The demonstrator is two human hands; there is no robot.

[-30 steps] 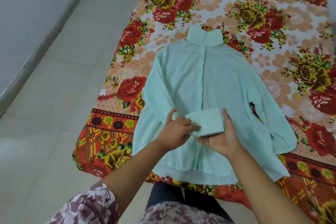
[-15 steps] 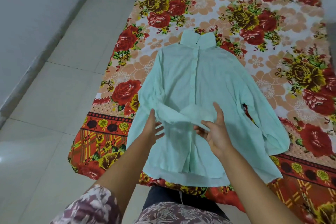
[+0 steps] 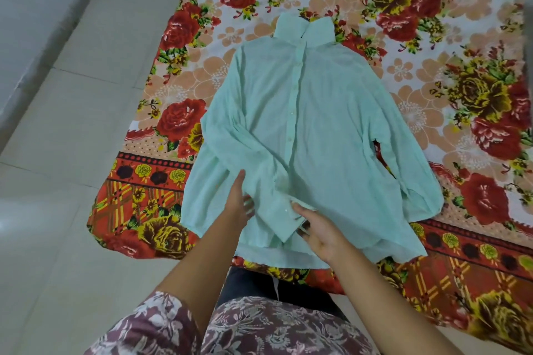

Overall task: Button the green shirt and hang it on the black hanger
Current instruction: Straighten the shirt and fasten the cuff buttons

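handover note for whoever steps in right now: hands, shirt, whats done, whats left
Left hand: open, fingers against the folded sleeve.
Right hand: pinches the cuff of that sleeve over the lower front.
Green shirt: flat, front up on the floral sheet, collar away from the person.
Done: placket looks buttoned where it shows; the lower part is covered.
Left: check the low buttons, then hang it. Black hanger is not in view.

There is one green shirt [image 3: 331,124], one flowered bedsheet [image 3: 432,23] and two hands: one left hand [image 3: 238,206] and one right hand [image 3: 323,235]. The shirt front shows one row of small buttons [image 3: 289,138], at least four; the exact number is unclear.
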